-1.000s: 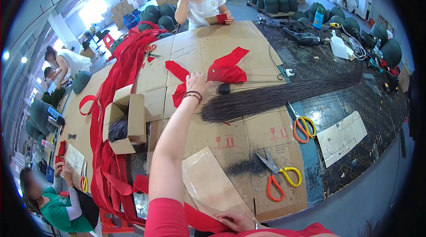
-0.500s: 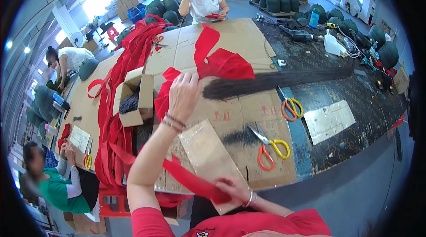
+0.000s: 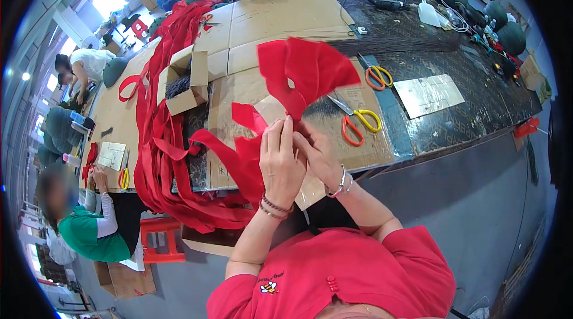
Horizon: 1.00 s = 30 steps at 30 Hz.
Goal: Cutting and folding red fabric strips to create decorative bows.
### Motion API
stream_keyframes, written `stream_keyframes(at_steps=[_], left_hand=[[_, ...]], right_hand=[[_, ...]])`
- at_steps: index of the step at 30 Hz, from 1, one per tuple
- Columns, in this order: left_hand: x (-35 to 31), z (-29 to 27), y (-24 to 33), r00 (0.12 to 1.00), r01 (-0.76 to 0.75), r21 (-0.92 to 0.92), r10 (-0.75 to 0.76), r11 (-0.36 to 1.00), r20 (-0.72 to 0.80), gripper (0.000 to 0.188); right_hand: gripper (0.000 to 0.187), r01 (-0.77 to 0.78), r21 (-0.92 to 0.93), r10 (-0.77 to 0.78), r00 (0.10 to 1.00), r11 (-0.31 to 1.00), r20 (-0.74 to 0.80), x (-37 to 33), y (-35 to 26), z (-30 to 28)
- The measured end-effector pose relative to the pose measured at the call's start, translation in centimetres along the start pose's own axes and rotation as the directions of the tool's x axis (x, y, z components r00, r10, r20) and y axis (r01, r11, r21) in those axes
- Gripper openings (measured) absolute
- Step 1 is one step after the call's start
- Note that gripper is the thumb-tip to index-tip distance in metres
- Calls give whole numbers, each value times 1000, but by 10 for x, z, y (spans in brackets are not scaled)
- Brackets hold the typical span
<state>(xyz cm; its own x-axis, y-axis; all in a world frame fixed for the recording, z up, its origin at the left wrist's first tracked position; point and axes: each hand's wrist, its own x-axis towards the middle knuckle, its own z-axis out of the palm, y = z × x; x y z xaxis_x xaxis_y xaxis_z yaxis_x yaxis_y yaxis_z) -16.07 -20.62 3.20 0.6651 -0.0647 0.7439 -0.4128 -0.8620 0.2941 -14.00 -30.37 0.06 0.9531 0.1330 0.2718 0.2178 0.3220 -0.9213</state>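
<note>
Both hands meet just above the table's near edge, pinching the gathered neck of a red fabric piece (image 3: 310,74). My left hand (image 3: 282,161), with beaded bracelets at the wrist, has its fingers pressed together on the fabric. Opposite it, my right hand (image 3: 319,158) curls in from the other side, its fingertips partly hidden. Above the hands the fabric fans out wide, with a small gap in it. A red strip (image 3: 224,149) and another red flap (image 3: 246,117) hang to the left of the left hand. Beneath them is a brown cardboard piece (image 3: 311,192).
Long red strips (image 3: 156,140) run down the table's left side, beside an open carton (image 3: 194,77) of dark fibres. Orange-and-yellow scissors (image 3: 352,122) and a second pair (image 3: 378,77) lie right of my hands. A flat board (image 3: 430,95) and dark fibres (image 3: 406,45) lie beyond. Co-workers sit around.
My left hand has drawn nearer and lifted the fanned red fabric off the table. My right hand has come up from the near edge to join it. The view has shifted.
</note>
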Motion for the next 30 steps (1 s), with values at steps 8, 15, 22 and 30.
stream_keyframes(at_steps=[8,15,22,30], left_hand=[[4,-54,-59,797,549,-822,-390,150,461,23],[6,-56,-46,717,452,-864,-486,-222,500,23],[8,-58,-72,763,204,-975,-611,-82,211,13],[-7,-69,-97,649,330,-898,-621,-291,440,19]], right_hand=[[30,146,-277,-138,989,950,49,-3,-12,-2],[30,146,-548,-107,989,824,102,-13,-45,-4],[25,232,-702,-83,967,673,240,-19,-54,-11],[22,328,-793,-146,944,514,296,-17,-54,-12]])
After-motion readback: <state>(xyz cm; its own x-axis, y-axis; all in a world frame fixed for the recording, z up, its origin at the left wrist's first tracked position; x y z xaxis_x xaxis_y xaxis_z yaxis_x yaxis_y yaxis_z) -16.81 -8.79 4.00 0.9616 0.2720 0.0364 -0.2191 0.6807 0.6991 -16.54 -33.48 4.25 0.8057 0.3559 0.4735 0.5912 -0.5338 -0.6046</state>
